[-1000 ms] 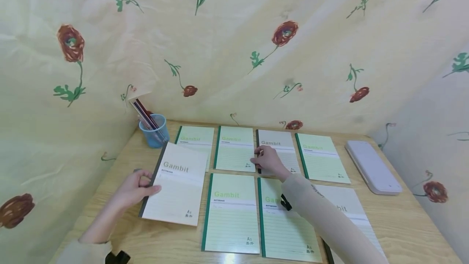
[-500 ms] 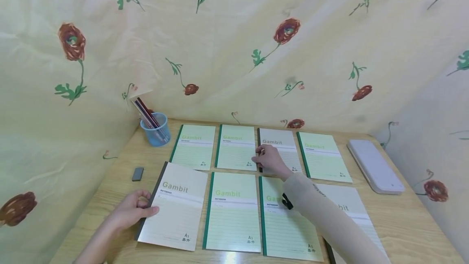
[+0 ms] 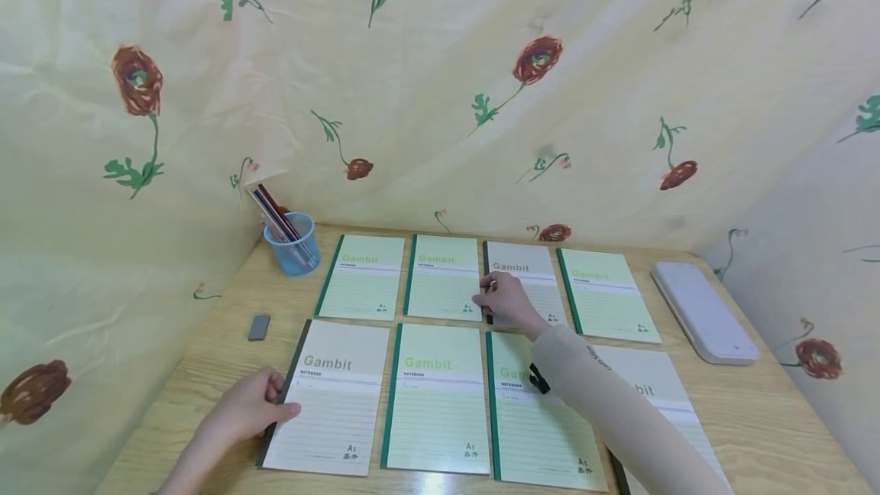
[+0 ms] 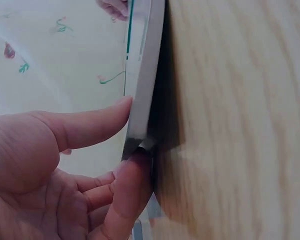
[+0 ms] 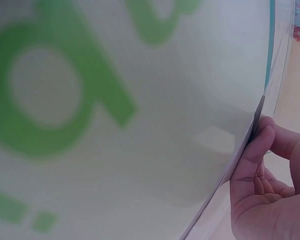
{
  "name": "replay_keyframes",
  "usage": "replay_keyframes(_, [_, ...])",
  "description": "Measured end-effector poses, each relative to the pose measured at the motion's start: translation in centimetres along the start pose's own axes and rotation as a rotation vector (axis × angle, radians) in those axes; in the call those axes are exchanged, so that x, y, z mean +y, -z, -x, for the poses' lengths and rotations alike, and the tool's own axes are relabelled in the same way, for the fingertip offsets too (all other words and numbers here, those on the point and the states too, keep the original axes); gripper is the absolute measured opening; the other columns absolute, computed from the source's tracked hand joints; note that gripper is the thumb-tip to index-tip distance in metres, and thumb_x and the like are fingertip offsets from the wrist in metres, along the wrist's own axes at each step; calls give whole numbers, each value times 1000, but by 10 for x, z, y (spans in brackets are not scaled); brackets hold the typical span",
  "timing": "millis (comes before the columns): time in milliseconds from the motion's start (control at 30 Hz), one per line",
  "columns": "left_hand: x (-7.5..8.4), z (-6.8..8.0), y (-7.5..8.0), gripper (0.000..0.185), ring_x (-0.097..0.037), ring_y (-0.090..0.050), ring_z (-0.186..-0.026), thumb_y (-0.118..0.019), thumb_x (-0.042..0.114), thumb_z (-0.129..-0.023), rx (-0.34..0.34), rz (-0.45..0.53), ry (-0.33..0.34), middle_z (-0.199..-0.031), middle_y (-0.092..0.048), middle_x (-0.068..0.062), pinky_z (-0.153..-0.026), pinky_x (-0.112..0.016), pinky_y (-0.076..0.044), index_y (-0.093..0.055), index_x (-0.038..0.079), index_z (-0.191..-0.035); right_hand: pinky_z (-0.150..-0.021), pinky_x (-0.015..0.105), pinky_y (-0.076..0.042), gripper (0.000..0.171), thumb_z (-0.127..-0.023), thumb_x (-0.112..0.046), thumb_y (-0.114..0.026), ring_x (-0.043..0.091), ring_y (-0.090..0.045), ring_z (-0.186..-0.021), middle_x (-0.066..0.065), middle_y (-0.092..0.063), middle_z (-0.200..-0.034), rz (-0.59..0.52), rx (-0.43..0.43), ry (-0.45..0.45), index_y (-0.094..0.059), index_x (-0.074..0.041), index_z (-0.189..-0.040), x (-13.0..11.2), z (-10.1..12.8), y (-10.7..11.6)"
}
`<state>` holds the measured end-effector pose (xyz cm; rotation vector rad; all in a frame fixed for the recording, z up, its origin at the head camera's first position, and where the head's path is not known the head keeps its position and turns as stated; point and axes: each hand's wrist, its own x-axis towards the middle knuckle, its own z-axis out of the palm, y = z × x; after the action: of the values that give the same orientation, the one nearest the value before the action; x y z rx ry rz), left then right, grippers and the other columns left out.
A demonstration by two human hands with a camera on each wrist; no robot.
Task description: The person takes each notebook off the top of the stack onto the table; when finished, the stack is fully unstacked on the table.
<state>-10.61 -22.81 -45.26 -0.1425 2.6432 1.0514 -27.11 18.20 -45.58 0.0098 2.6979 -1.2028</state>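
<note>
The left hand [image 3: 249,408] is pinching the dark spine edge of a grey notebook [image 3: 328,396], thumb on the cover and fingers curling beneath the edge; the left wrist view is showing that edge [image 4: 142,100] caught between thumb and fingertips against the tabletop [image 3: 763,418]. This notebook is lying flat, just right of the left hand, at the near left end of two rows of notebooks.

The right hand [image 3: 505,300] is reaching farther out and is gripping the dark spine of a second grey notebook [image 3: 525,281] in the far row; the right wrist view is showing its fingers [image 5: 255,150] curling round the lifted edge of a cover. Left of this hand two green notebooks [image 3: 443,277] are lying side by side, and right of it another green one [image 3: 605,292] is lying. Beneath the right forearm two more green notebooks [image 3: 435,396] are lying in the near row.

Beyond the left hand a small grey eraser [image 3: 259,326] is lying, and farther out a blue cup [image 3: 292,247] is holding pencils. Well to the right of the right hand a white case [image 3: 701,312] is resting.
</note>
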Motion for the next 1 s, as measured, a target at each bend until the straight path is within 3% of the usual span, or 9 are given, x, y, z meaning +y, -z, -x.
replay_keyframes(433, [5, 0, -4, 42, -20, -48, -70, -86, 27, -79, 3, -113, 18, -81, -51, -5, -60, -33, -39, -55, 4, -95, -61, 29, -48, 31, -91, -10, -72, 18, -62, -64, 9, -64, -80, -15, 0, 10, -60, 2, -118, 2, -1, 1])
replay_keyframes(1000, [6, -3, 0, 39, -20, -49, -71, -83, 28, -82, -14, -146, -9, -81, -52, -4, -62, -33, -39, -56, 3, -96, -61, 29, -50, 32, -91, -10, -73, 19, -63, -66, 9, -63, -81, -7, 6, 4, -60, 1, -117, 1, -1, 0])
